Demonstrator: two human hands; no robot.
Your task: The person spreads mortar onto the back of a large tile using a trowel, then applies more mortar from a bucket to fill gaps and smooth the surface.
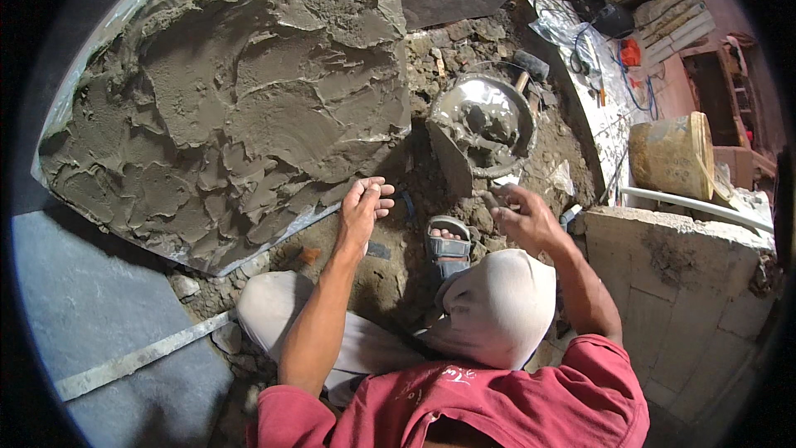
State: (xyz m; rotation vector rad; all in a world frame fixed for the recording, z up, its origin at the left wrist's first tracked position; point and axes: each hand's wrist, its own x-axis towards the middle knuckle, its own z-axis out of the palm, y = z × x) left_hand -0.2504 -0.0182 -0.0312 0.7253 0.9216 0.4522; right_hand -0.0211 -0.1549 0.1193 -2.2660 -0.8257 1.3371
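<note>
A large slab (pixel 46 145) lies in front of me on the left, its upper face thickly coated with wet grey mortar (pixel 249 108) in ridges and swirls. Close to its near right edge is my left hand (pixel 365 209), palm partly up, fingers loosely bent and holding nothing I can see. My right hand (pixel 524 217) hovers just on the near side of a round bucket (pixel 452 162). Its fingers are bent but apart, and a small pale patch behind the fingertips is unclear. Wet mortar and some shiny water fill the bucket.
A mallet (pixel 524 79) rests by the bucket on rubble ground (pixel 464 37). Blue-grey tiles (pixel 91 282) lie at left, crossed by a metal strip (pixel 141 358). A low block wall (pixel 688 282) at right carries a yellowish bucket (pixel 670 153) and white pipe (pixel 696 206).
</note>
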